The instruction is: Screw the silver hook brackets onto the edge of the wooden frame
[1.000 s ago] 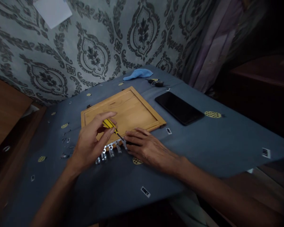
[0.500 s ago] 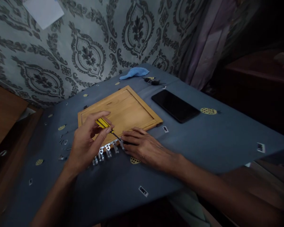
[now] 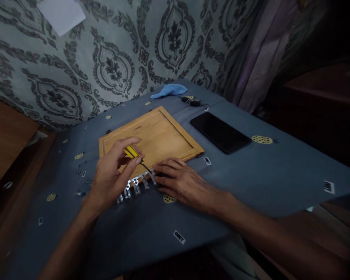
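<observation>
A yellow-and-black screwdriver [image 3: 132, 151] is held in my left hand [image 3: 112, 173], fingers closed around its handle. Its thin shaft slants down to the right, the tip at the right end of a shiny metal hook rail [image 3: 136, 185]. This rail, with several hooks hanging from it, lies along the near edge of a framed wooden board [image 3: 160, 136]. My right hand [image 3: 183, 181] grips around the rail's right end, its fingers bent over the board's edge; the thumb and the exact contact are hidden. Whether a screw sits under the tip cannot be made out.
A black phone [image 3: 221, 132] lies right of the board. Behind it are keys [image 3: 194, 102] and a blue cloth [image 3: 169, 90]. Small metal pieces [image 3: 79, 192] lie left of my left hand on the blue patterned tablecloth [image 3: 251, 175]. A wallpapered wall stands behind.
The whole view has shifted slightly, so everything appears a little farther right. Both hands, the screwdriver and the rail keep nearly the same positions relative to the board.
</observation>
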### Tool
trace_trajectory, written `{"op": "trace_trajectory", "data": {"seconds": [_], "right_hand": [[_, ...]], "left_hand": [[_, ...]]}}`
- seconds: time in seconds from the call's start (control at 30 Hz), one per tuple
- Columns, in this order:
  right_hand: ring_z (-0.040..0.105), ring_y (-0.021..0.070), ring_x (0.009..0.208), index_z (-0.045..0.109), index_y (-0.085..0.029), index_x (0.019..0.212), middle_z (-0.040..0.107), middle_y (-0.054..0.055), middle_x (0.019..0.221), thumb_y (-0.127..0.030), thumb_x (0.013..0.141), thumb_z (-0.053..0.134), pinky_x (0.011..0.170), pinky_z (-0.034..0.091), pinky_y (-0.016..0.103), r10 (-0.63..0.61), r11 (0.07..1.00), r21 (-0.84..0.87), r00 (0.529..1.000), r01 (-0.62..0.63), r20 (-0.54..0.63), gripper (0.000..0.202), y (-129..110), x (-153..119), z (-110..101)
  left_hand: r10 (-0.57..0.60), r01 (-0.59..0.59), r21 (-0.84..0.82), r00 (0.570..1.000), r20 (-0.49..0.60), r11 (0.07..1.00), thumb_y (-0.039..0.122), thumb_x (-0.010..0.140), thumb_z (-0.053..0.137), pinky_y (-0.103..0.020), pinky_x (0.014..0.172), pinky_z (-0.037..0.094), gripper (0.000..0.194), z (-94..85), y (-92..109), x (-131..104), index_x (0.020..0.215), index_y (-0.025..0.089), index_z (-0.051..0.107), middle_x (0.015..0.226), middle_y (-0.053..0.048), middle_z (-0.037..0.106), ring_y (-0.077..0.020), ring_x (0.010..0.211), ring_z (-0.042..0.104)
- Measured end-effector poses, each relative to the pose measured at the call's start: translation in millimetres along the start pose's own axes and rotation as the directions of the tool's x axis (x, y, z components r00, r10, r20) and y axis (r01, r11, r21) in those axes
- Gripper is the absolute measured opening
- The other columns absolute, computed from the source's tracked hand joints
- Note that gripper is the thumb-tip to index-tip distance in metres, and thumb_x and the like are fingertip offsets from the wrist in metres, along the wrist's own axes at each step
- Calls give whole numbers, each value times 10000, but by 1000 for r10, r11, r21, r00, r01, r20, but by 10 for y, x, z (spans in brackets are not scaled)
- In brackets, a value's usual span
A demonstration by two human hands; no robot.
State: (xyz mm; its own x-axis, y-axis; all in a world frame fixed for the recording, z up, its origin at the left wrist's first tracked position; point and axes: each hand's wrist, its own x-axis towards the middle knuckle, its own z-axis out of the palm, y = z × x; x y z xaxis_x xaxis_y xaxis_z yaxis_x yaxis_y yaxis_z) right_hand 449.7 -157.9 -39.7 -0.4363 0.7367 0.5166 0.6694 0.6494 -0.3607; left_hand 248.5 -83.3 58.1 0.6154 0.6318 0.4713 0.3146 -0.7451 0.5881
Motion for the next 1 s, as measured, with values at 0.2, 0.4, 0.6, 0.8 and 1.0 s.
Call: {"op": "trace_trajectory", "data": {"seconds": [0.2, 0.4, 0.6, 0.8, 1.0], "right_hand": [[625, 257, 1149, 726, -181, 1182, 730, 96, 1214, -229, 967, 688, 1039, 485, 449, 3, 1000, 30, 1000, -3, 16, 224, -11, 23, -33], [609, 267, 1162, 698, -168, 1226, 724, 89, 1246, -205, 956, 698, 1068, 455, 460, 0, 999, 43, 999, -2, 51, 272, -16, 35, -46], [603, 260, 1143, 685, -139, 1233, 737, 90, 1194, -208, 979, 657, 1062, 452, 458, -22, 1000, 15, 998, 21, 54, 265, 3, 40, -3], [606, 248, 1129, 681, -136, 1223, 744, 89, 1171, -182, 1024, 562, 1076, 431, 449, -56, 997, -43, 997, 58, 46, 237, 24, 18, 62], [596, 258, 1145, 675, -125, 1252, 742, 99, 1168, -162, 1008, 577, 1080, 418, 462, -84, 990, -109, 993, 92, 81, 266, 2, 22, 28]], "left_hand": [[3, -2, -22, 1000, 13, 1000, 205, 967, 647, -241, 838, 617, 321, -6, -26, -11, 1283, 237, 600, 1083, -52, 693, -157, 946, 740], [1, -1, -20, 1000, 16, 1000, 203, 973, 642, -227, 864, 610, 327, -9, -26, -12, 1293, 248, 593, 1091, -44, 693, -143, 954, 737], [5, -4, -22, 1000, 25, 1000, 186, 963, 650, -221, 830, 615, 306, -14, -6, -6, 1261, 237, 606, 1054, -47, 706, -142, 926, 734], [30, -29, -34, 999, 16, 999, 183, 952, 667, -207, 817, 620, 306, -7, -5, 3, 1251, 225, 620, 1044, -38, 706, -130, 910, 728], [80, -77, 104, 997, -21, 992, 193, 951, 667, -197, 782, 623, 300, -38, 20, 18, 1249, 230, 667, 1084, -32, 710, -132, 940, 695]]}}
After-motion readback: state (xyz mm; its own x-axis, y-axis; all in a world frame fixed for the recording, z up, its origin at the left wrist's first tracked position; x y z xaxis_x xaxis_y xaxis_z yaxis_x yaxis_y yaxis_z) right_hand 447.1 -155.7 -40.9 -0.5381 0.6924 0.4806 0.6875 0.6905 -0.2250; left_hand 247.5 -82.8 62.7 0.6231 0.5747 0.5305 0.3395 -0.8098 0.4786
